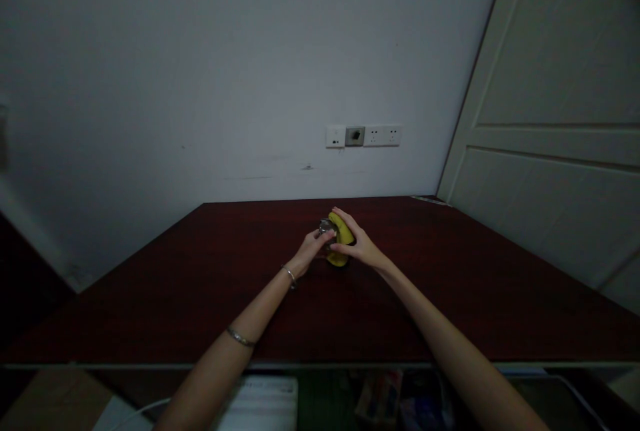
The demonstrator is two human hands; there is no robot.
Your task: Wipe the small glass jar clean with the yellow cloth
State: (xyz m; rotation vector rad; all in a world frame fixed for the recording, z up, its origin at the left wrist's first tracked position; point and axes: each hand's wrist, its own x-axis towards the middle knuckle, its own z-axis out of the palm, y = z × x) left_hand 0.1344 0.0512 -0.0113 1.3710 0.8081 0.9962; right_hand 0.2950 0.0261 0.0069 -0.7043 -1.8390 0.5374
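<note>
Over the far middle of the dark red table [240,284], my two hands meet around a small item. My left hand [313,248] is closed on a small shiny, rounded object [326,225], glassy or metallic; its exact kind does not show. My right hand [366,248] grips a yellow cloth [344,230], thumb below and fingers over the top. The cloth lies against the right side of the shiny object, and part of it hangs beneath my thumb. Where cloth and object touch is partly hidden by my fingers.
Behind the table rises a pale wall with a row of sockets [383,135]. A light panelled door [555,144] stands at the right. Below the front edge are a white ridged box [265,404], a printed carton [380,396] and other items in shadow.
</note>
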